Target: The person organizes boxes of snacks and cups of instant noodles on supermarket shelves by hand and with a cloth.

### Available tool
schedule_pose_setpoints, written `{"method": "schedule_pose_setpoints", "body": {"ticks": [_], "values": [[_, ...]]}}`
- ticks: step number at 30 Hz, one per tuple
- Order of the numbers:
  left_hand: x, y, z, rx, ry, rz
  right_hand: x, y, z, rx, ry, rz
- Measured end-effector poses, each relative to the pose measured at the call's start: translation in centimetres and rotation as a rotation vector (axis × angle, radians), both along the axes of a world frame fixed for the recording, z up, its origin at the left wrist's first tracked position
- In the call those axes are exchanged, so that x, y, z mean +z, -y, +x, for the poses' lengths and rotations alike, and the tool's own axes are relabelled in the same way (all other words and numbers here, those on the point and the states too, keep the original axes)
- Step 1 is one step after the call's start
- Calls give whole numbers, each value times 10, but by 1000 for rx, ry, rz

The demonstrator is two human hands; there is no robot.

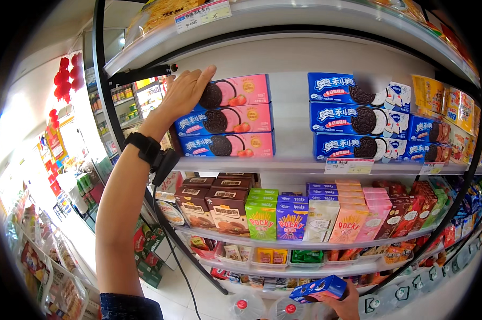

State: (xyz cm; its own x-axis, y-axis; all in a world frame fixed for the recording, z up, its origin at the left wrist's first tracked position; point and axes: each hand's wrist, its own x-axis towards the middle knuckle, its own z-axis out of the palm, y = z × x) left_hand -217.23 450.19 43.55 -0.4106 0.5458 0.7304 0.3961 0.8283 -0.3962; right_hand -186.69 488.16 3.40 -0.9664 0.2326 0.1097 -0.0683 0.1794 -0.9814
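Observation:
My left hand (189,90), with a black strap (143,148) on the wrist, lies over the left end of the top box in a stack of strawberry Oreo boxes (241,120). Some of its fingers are bent, and its grip on that box cannot be made out. Low in the picture, my right hand (343,302) holds a blue Oreo box (319,289), tilted, with a pink side turned partly down. Another stack of blue Oreo boxes (341,116) with white-cream cookies stands farther right on the same shelf.
Below, a shelf carries Pocky boxes (261,218) and brown cookie boxes (229,212). Price tags (349,166) hang on the shelf edge. Black frame posts (101,44) flank the shelves. Large water bottles (247,306) stand on the floor; a cable (181,264) hangs from my wrist device.

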Motion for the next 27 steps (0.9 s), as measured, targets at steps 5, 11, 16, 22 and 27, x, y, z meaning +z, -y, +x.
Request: {"method": "schedule_pose_setpoints", "body": {"ticks": [5,11,16,22,27], "values": [[-3,-2,19,-121,-321,28,15,3,-4,51,-35,-105],[-85,-102,128,-537,242,257,54,0,7,-15,-169,-334],[-185,-121,207,-645,1042,-229,35,11,-7,-69,-280,-454],[-189,-126,214,-648,1326,-169,60,20,-7,44,-320,-477],[-150,-124,202,-359,1529,16,82,30,-31,379,-306,-651]]}}
